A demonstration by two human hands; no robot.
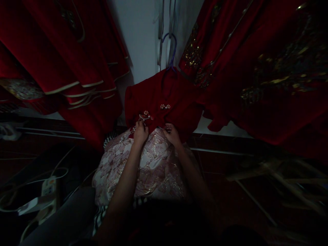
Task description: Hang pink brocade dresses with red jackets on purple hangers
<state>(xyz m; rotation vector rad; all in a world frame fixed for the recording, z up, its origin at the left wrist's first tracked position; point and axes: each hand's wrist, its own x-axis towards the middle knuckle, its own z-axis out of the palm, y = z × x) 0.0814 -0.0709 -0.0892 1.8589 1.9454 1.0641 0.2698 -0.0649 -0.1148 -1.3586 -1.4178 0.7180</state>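
Note:
A dark red garment hangs on a blue hanger against a white wall, with two pearl clasps on its front. My left hand is closed on the garment's lower edge just below the left pearl clasp. My right hand pinches the red hem a little to the right. Under both hands lies a pale pink cloth with a gold floral pattern.
More red garments with gold trim hang at the left and with gold embroidery at the right. A white power strip with cables lies on the dark floor at lower left. The scene is dim.

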